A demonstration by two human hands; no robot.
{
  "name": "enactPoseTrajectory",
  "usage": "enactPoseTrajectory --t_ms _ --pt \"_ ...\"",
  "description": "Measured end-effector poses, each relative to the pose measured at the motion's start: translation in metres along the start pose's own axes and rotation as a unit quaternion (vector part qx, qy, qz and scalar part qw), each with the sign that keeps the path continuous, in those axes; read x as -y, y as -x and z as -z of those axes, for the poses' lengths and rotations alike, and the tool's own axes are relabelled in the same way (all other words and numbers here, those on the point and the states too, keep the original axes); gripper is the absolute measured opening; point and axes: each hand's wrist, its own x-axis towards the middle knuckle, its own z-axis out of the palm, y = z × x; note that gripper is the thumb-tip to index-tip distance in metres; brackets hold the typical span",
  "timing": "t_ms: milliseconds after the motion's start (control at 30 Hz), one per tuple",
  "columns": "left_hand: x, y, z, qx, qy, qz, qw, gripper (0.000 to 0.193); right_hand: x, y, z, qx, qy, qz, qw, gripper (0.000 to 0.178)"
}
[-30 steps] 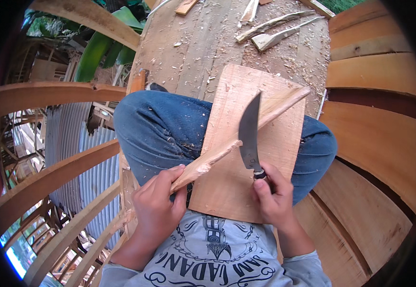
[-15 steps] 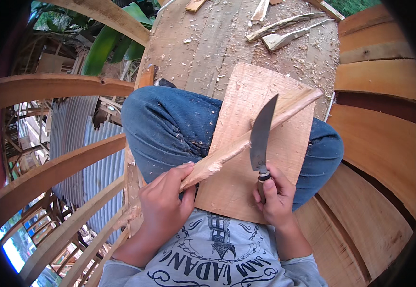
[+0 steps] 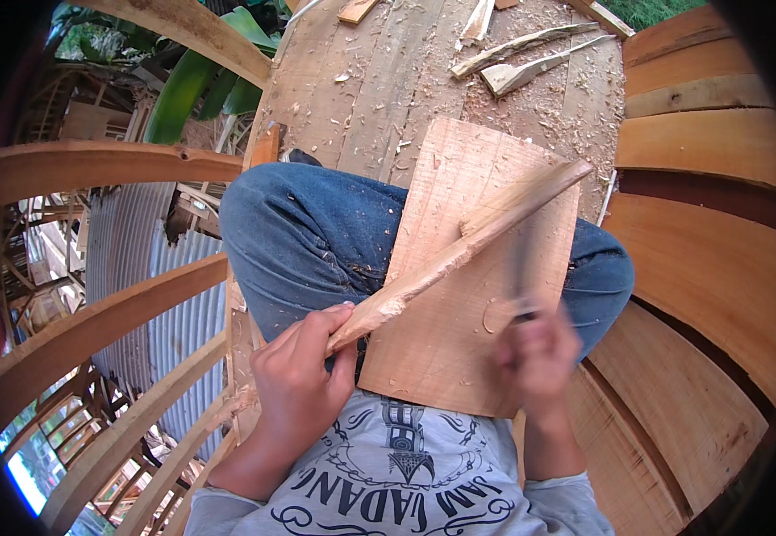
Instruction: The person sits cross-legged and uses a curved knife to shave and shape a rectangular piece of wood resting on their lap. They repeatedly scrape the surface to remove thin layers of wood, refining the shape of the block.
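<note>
My left hand (image 3: 303, 375) is closed round the near end of a long wooden stick (image 3: 459, 252), which slants up and to the right. Roughly whittled faces show along its near half. Beneath it, a flat wooden board (image 3: 446, 344) lies across my lap, and the stick's far part crosses above the board. To the right, my right hand (image 3: 538, 353) grips a knife by its handle; the blade (image 3: 522, 259) points away from me and is smeared by motion. A gap separates the blade from the stick's near part. One curled shaving (image 3: 498, 314) is on the board beside the knife.
Shavings litter the plank floor (image 3: 379, 98) ahead. Two carved wood pieces (image 3: 535, 67) lie at the far right, and a small block (image 3: 357, 11) at the far left. Wooden rails (image 3: 111, 170) stand on my left, a slatted plank wall (image 3: 700, 232) on my right.
My right hand and the knife have moved right, away from the stick. A curled shaving now shows on the board. My left hand keeps its hold on the stick.
</note>
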Motion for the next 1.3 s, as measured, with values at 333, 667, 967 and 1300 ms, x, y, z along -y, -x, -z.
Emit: enactPoseTrajectory --t_ms 333,667,967,1300 --pt "0.0 0.0 -0.001 -0.005 0.004 0.001 1.0 0.021 -0.004 0.014 -0.005 -0.027 -0.221 -0.047 0.974 0.038" --pt "0.0 -0.001 0.0 -0.006 0.001 -0.001 1.0 0.021 0.008 -0.007 0.001 0.06 0.082 0.028 0.994 0.028" --pt "0.003 0.0 0.001 -0.003 0.006 0.007 1.0 0.022 0.015 -0.005 0.007 -0.149 -0.208 0.0 0.967 0.042" --pt "0.001 -0.001 0.0 -0.006 0.011 -0.001 1.0 0.02 0.018 0.001 -0.009 0.088 0.099 -0.025 0.991 0.037"
